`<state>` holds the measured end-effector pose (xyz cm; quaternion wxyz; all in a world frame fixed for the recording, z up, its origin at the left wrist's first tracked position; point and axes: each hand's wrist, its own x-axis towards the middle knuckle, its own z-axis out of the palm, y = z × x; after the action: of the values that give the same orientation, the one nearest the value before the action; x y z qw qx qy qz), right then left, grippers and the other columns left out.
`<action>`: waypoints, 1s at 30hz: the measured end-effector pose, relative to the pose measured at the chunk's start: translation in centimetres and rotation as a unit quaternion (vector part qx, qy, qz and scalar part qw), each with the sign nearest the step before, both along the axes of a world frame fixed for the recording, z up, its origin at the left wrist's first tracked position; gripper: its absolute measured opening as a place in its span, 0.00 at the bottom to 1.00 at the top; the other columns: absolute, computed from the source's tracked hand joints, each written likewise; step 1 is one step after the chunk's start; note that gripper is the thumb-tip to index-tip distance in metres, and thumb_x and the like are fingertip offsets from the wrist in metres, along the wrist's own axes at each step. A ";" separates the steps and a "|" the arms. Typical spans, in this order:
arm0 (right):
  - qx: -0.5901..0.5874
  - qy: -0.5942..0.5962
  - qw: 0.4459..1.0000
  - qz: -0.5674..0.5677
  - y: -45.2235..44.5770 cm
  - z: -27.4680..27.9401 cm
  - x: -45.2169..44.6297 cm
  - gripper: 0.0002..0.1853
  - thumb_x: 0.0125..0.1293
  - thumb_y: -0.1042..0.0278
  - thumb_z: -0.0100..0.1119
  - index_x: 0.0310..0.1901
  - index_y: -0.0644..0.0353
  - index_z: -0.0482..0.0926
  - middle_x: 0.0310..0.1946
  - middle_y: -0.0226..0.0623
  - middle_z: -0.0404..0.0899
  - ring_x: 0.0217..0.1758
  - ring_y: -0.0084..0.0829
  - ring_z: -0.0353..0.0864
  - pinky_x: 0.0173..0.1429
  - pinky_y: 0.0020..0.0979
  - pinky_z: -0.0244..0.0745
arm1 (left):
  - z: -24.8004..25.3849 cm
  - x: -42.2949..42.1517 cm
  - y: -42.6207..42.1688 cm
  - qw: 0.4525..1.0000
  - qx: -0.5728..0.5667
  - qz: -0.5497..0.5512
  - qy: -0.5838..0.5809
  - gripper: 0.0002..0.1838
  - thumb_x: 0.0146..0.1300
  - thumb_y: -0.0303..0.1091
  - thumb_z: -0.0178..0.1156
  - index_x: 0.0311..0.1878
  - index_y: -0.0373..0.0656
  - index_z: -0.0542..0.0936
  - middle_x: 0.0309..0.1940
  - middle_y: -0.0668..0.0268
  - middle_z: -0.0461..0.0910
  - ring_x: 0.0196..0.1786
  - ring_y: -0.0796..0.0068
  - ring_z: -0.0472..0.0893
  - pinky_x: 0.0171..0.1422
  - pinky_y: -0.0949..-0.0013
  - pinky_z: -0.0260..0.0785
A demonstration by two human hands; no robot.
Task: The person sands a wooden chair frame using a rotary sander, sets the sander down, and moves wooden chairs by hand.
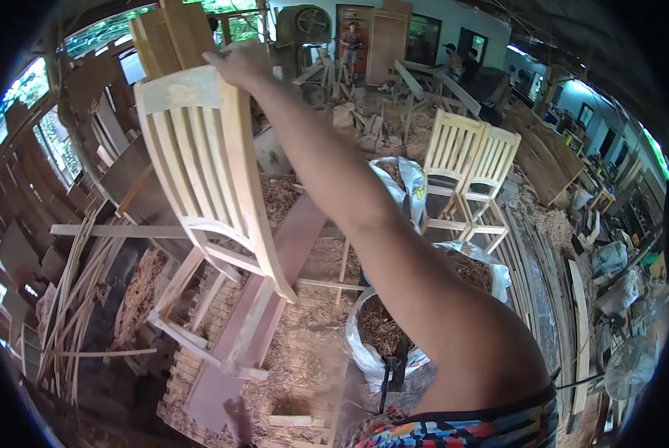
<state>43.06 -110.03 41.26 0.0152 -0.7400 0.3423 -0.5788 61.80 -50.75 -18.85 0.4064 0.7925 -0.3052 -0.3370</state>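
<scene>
My right hand (243, 64) is closed round the top corner of an unpainted wooden chair (233, 134), with the arm stretched out across the view. The chair has a curved slatted back and a bare seat frame without a seat panel. It leans at an angle over a reddish-brown board (219, 373) that lies on a slatted wooden platform (304, 351) strewn with shavings. At the bottom edge, below the chair frame, a dark blurred shape looks like my left hand (238, 420). Its fingers are too unclear to read.
Two similar wooden chairs (454, 145) stand side by side to the right. White sacks of shavings (383, 328) sit beside the platform. Long strips of wood (73, 299) lean at left, and planks (579, 328) lie at right. Several people (351, 46) are at the back.
</scene>
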 end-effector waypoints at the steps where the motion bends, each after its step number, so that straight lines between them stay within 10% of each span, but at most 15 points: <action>1: -0.018 -0.022 1.000 0.006 -0.9 -0.3 0.4 0.27 0.59 0.33 0.72 0.32 0.55 0.92 0.32 0.37 0.91 0.41 0.38 0.92 0.53 0.38 0.87 | 1.5 0.1 -2.3 0.995 -0.035 0.068 0.068 0.47 0.70 0.71 0.58 0.77 0.42 0.67 0.62 0.51 0.76 0.62 0.53 0.77 0.64 0.44 0.70; 3: -0.020 -0.017 0.999 0.021 -0.5 -0.4 0.2 0.27 0.59 0.34 0.73 0.32 0.55 0.92 0.33 0.36 0.91 0.41 0.38 0.92 0.52 0.37 0.87 | 3.9 1.4 -5.6 0.954 -0.098 0.202 0.197 0.44 0.72 0.66 0.59 0.77 0.41 0.64 0.68 0.48 0.73 0.67 0.49 0.76 0.68 0.48 0.70; 7: -0.037 -0.004 0.999 0.005 0.6 -0.5 -1.2 0.27 0.58 0.34 0.75 0.33 0.55 0.92 0.33 0.36 0.91 0.41 0.37 0.92 0.52 0.36 0.87 | 1.3 6.2 -10.0 0.940 -0.128 0.088 0.302 0.54 0.67 0.77 0.54 0.88 0.60 0.49 0.82 0.54 0.61 0.83 0.47 0.60 0.82 0.36 0.48; 16: -0.077 -0.018 0.996 -0.032 3.7 -1.2 -7.2 0.27 0.60 0.36 0.74 0.34 0.58 0.91 0.31 0.36 0.91 0.41 0.37 0.92 0.52 0.37 0.87 | -4.6 2.6 -12.9 0.990 0.015 0.048 0.130 0.34 0.75 0.72 0.47 0.69 0.59 0.79 0.47 0.73 0.81 0.46 0.69 0.77 0.50 0.62 0.71; 22: -0.076 -0.099 0.992 0.030 6.8 -2.8 -13.2 0.24 0.63 0.41 0.74 0.33 0.59 0.91 0.30 0.40 0.90 0.40 0.41 0.92 0.51 0.39 0.86 | -6.2 1.3 -12.7 0.990 -0.007 0.020 0.143 0.25 0.83 0.56 0.48 0.66 0.46 0.79 0.52 0.70 0.83 0.53 0.74 0.79 0.51 0.64 0.75; 25: -0.103 -0.097 0.990 0.007 7.3 -3.8 -16.5 0.24 0.64 0.41 0.74 0.35 0.60 0.90 0.33 0.42 0.90 0.40 0.39 0.92 0.46 0.38 0.83 | -7.7 1.0 -12.3 0.983 -0.015 0.011 0.185 0.30 0.81 0.56 0.54 0.71 0.41 0.73 0.60 0.64 0.82 0.59 0.67 0.81 0.56 0.60 0.79; 28: -0.052 -0.143 0.988 -0.003 10.9 -4.4 -20.1 0.24 0.66 0.42 0.73 0.37 0.61 0.90 0.35 0.44 0.90 0.40 0.38 0.92 0.46 0.37 0.83 | -9.9 -0.9 -11.9 0.981 -0.093 0.073 0.156 0.35 0.74 0.70 0.51 0.68 0.53 0.75 0.59 0.65 0.78 0.46 0.59 0.84 0.36 0.60 0.75; 30: -0.032 -0.168 0.985 0.016 12.4 -5.2 -22.6 0.23 0.67 0.44 0.71 0.39 0.61 0.91 0.35 0.44 0.90 0.40 0.38 0.92 0.46 0.36 0.83 | -9.1 -1.5 -11.0 0.989 -0.082 -0.024 0.122 0.33 0.77 0.63 0.55 0.70 0.47 0.73 0.64 0.60 0.76 0.56 0.56 0.83 0.47 0.50 0.82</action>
<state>20.49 -97.67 36.09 0.0583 -0.6378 0.3046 -0.7050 60.33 -61.72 -27.93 0.4962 0.7017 -0.2988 -0.4150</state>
